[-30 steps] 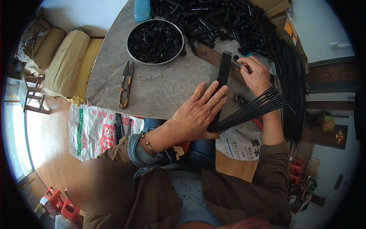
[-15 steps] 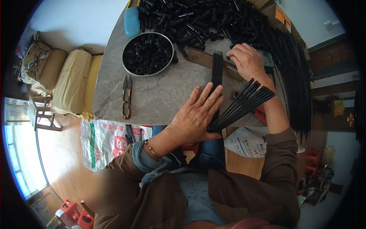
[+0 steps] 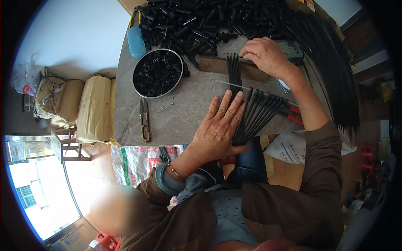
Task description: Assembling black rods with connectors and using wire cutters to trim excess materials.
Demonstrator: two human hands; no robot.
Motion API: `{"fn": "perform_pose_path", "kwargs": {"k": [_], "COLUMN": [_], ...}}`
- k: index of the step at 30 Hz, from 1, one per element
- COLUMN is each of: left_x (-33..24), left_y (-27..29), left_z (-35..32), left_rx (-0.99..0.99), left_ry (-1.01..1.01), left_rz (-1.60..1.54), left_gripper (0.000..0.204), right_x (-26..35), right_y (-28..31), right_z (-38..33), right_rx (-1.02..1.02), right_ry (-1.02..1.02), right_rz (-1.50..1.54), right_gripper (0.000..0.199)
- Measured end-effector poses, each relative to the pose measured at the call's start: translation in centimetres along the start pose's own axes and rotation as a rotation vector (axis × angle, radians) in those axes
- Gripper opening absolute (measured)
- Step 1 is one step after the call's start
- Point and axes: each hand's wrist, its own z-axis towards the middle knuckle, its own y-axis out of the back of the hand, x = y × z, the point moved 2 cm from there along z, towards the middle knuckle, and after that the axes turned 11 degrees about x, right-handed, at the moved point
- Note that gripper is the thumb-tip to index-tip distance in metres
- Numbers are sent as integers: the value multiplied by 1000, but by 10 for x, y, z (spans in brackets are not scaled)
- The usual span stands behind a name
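My left hand [image 3: 217, 127] lies palm down with its fingers stretched out, pressing on a row of thin black rods [image 3: 235, 75] at the table's near edge. The rods' narrow tips point away and rest on a brown wooden strip [image 3: 256, 72]. A second set of black rods with thicker ends [image 3: 264, 113] fans out to the right of that hand. Just right of the narrow tips, my right hand [image 3: 264, 56] is closed in a pinch; anything between its fingertips is too small to make out. A thin pale wire [image 3: 274, 98] crosses above the fan.
A round bowl [image 3: 134, 81] of small black rings stands left on the grey table [image 3: 188, 117]. Scissors [image 3: 145, 121] lie below it, a blue case [image 3: 136, 43] above. Black tubular parts [image 3: 201, 25] heap at the back; long black strands [image 3: 331, 62] hang over the right edge.
The view has shifted. My right hand has moved left, closer to the rods' narrow tips. The fan of rods has spread lower beside my left hand, which stays flat on the row.
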Motion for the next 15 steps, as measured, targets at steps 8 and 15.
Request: {"fn": "perform_pose_path", "kwargs": {"k": [8, 15], "left_x": [0, -1], "left_y": [-1, -2], "left_z": [2, 5], "left_rx": [26, 78], "left_ry": [-14, 10], "left_rz": [24, 15], "left_gripper": [109, 112], "right_x": [4, 0], "right_y": [1, -6], "right_z": [6, -4], "right_rx": [154, 4], "right_ry": [-70, -209], "right_rz": [118, 511], "right_gripper": [10, 19]}}
